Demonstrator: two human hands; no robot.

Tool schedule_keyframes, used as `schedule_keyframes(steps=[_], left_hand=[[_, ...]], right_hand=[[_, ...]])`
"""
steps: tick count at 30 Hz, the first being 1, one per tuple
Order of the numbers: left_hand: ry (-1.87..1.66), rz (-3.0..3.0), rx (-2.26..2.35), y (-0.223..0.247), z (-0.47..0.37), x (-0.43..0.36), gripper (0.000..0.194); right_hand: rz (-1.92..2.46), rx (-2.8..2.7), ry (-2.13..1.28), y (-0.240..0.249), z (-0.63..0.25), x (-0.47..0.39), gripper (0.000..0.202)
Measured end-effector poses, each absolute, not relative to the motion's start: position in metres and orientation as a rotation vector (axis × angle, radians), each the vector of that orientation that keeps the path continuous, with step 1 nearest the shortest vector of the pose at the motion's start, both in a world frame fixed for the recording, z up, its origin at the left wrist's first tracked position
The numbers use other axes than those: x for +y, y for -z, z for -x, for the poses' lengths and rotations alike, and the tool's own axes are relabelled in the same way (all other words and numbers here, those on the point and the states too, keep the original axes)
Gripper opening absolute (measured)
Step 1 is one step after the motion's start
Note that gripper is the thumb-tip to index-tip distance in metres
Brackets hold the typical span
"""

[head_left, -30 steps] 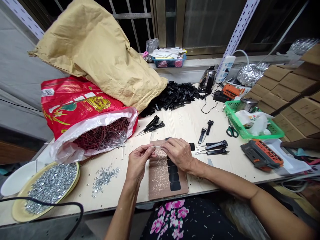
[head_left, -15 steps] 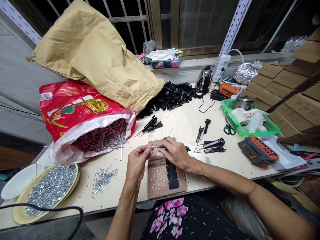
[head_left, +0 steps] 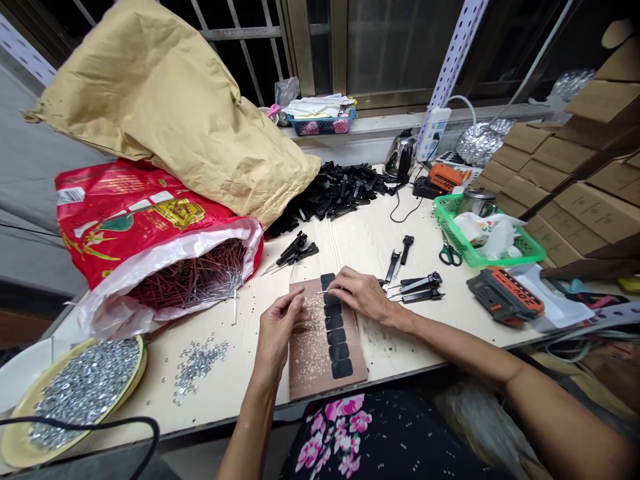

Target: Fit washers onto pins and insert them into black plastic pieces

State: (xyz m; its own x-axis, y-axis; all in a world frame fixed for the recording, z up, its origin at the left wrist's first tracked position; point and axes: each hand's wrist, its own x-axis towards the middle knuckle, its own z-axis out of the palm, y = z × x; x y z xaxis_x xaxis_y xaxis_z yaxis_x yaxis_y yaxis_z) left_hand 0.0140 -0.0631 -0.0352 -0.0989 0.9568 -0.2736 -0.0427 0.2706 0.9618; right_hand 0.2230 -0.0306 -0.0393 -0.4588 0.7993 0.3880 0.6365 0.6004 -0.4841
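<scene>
My right hand [head_left: 361, 293] pinches a thin metal pin [head_left: 321, 291], whose bare end points left over the brown board [head_left: 313, 363]. Down that board's right part runs a column of black rounded squares [head_left: 339, 351], and pale specks are scattered over its left part. Beside the board's left edge is my left hand [head_left: 279, 327], fingers loosely apart, with nothing visible in them. Loose small shiny metal pieces [head_left: 200, 363] lie on the table to its left. Several black-handled pieces with thin metal shafts [head_left: 419, 287] lie right of my right hand, and a similar bunch [head_left: 296, 251] lies beyond the board.
A red sack [head_left: 135, 220] spills thin reddish pins at the left, under a large brown paper bag [head_left: 165, 120]. A yellow bowl [head_left: 137, 377] holds shiny pieces. Black parts [head_left: 340, 190] are heaped at the back. Scissors [head_left: 450, 253], a green basket [head_left: 530, 252] and a battery pack [head_left: 505, 295] stand right.
My hands have parted. The right hand keeps the pin and has shifted slightly right relative to the board; the left has let go of it and opened. The view has shifted a little.
</scene>
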Motion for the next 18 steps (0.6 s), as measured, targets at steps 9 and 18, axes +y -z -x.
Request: schedule_keyframes(steps=[9,18], left_hand=[[-1.118,-1.265,1.643,0.071,-0.020,-0.068,0.044],[-1.134,-1.277,1.720,0.077,-0.021,-0.071,0.042]], right_hand=[[0.948,-2.557,-0.076,0.079,-0.248,-0.011,0.026],[0.823,-2.590,-0.188,0.071,-0.253,-0.016,0.031]])
